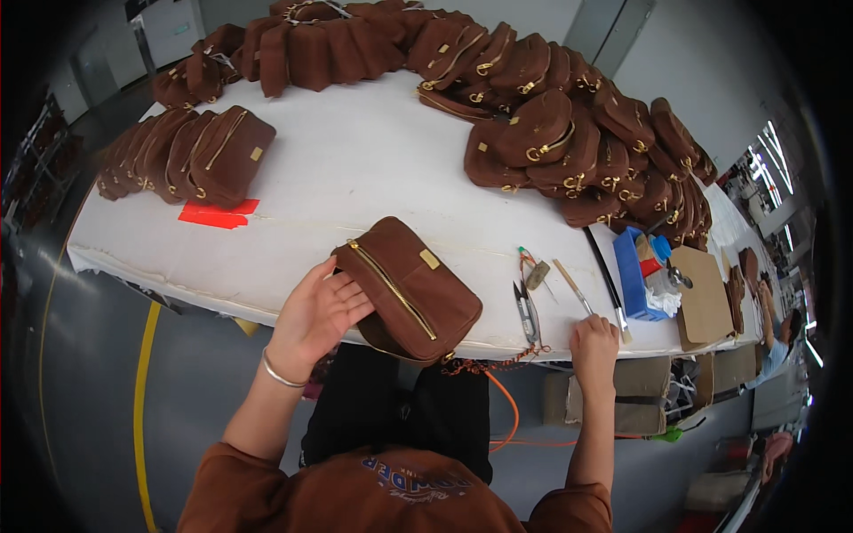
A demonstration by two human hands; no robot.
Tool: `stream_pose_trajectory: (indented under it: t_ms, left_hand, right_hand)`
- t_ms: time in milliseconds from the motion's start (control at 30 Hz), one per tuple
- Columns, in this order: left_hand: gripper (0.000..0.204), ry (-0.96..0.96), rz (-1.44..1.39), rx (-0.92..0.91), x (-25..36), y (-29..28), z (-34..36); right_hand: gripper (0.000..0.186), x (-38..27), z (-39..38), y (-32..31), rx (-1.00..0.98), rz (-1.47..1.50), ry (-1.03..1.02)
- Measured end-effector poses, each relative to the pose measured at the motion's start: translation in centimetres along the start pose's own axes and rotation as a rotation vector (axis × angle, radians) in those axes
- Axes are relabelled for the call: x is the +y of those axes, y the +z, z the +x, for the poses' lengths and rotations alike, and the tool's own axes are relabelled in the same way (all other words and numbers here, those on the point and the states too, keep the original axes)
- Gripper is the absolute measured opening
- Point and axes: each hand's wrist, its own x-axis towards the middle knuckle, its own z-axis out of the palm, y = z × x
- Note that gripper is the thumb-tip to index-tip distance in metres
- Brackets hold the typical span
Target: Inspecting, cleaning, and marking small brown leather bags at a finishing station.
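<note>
A brown bag (404, 289) with a gold zipper and small gold plate lies at the table's near edge, tilted toward me. My left hand (322, 311) is beside its left side, palm turned up and fingers stretched out against the bag's edge. On the right, my right hand (593, 342) rests closed at the table edge. Its curled fingers meet the near end of a thin wooden-handled tool (571, 282); whatever is inside them is hidden. Between the hands lie snips (526, 313) and a small brownish block (538, 274). An orange-and-black cord (498, 364) trails along the edge.
Brown bags are piled at the back right (569, 147), stand in a row at left (191, 155), and line the far edge (329, 53). Red tape (219, 214) marks the white table (346, 160). A long black-handled brush (606, 275), blue bin (633, 271) and cardboard box (702, 306) are at right.
</note>
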Motion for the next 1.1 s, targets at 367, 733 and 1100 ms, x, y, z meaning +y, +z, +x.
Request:
stream_pose_trajectory:
  t_ms: [367, 733, 1100]
  left_hand:
    - [0.041, 0.203, 0.002, -0.052, -1.4, 4.3, -0.1]
    - [0.033, 0.328, 0.236, -0.152, -2.5, 4.9, -2.1]
    - [0.041, 0.208, 0.957, 0.145, 0.1, 5.3, -3.5]
  right_hand:
    - [0.006, -9.2, 2.8, -6.6, 0.150, 0.648, 0.130]
    - [0.045, -21.9, 5.4, -6.6, 0.195, 0.934, -0.173]
    - [0.027, -22.8, 7.0, -3.9, 0.378, 0.893, -0.103]
